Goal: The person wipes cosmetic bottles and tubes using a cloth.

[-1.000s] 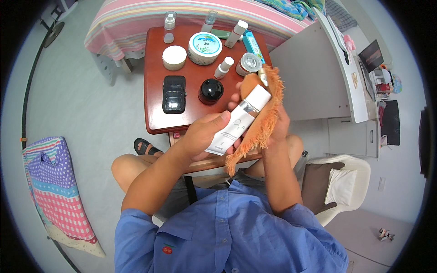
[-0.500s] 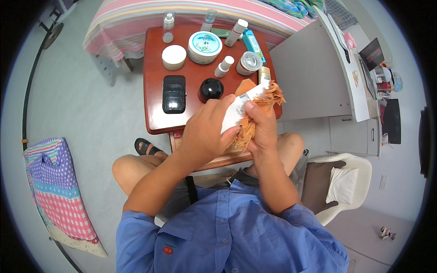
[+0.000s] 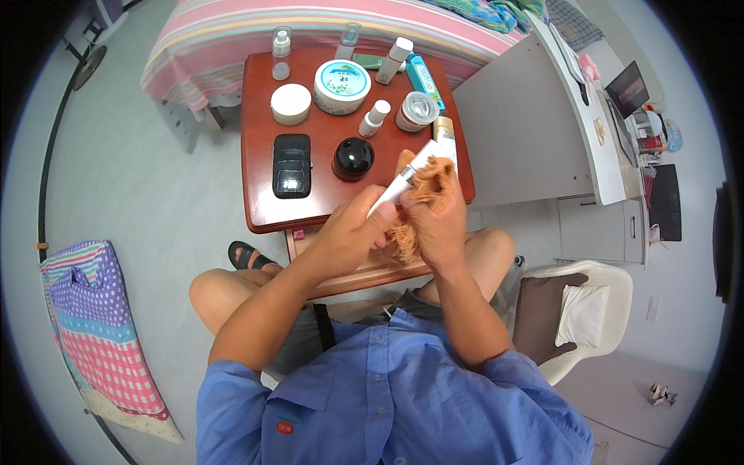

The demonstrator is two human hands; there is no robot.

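My left hand [image 3: 347, 239] is closed around the lower end of a white cosmetic tube [image 3: 394, 191] with a silver band, held tilted over the near right edge of the red-brown table [image 3: 260, 213]. In my right hand [image 3: 439, 232] is a bunched, shaggy orange cloth [image 3: 403, 239], pressed against the tube's side. Part of the cloth sticks out beyond the fingers. Just past my hands stand a round black jar [image 3: 353, 159] and a tall tube with a gold cap [image 3: 443, 132].
On the table are a black case [image 3: 292, 166], a white round jar [image 3: 291, 104], a large lidded tub [image 3: 342, 86], a clear-lidded jar [image 3: 417, 111], several bottles and a blue box [image 3: 423, 80]. A drawer [image 3: 364, 283] is pulled out below. A white chair [image 3: 612, 310] stands right.
The white tube has turned, so its narrow side and silver band show instead of its broad printed face. The cloth has shifted down along it in my right hand.
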